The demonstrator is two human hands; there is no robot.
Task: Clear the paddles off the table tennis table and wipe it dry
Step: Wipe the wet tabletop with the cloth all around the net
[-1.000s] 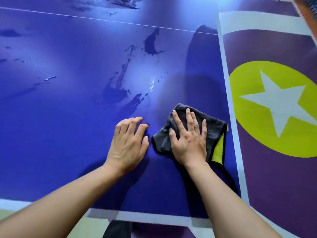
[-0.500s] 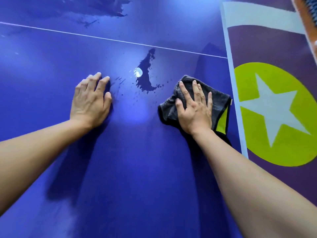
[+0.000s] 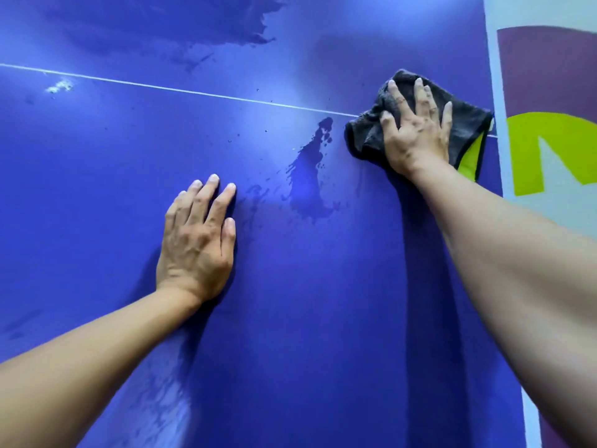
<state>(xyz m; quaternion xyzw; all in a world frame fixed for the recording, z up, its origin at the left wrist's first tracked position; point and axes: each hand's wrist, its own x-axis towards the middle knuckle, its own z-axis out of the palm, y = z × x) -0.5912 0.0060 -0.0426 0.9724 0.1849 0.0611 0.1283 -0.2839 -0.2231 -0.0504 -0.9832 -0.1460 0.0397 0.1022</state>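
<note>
The blue table tennis table [image 3: 290, 318] fills the view, with a thin white centre line [image 3: 161, 88] running across it. My right hand [image 3: 416, 134] presses flat, fingers spread, on a dark grey cloth [image 3: 465, 124] with a yellow-green underside, lying over the centre line near the table's right edge. My left hand [image 3: 198, 240] rests flat on the bare surface, lower and to the left. A dark water puddle [image 3: 310, 176] lies between the two hands. A larger wet patch [image 3: 193, 30] spreads beyond the line. No paddles are in view.
The table's white right edge [image 3: 494, 92] borders a floor mat [image 3: 549, 124] in purple, white and yellow-green. Small droplets [image 3: 59, 85] glint near the line at far left. Faint wet streaks [image 3: 161, 399] show near the bottom.
My right hand has pushed the cloth farther away, up to the centre line by the right edge. My left hand has shifted right, closer to the puddle. The view has moved forward.
</note>
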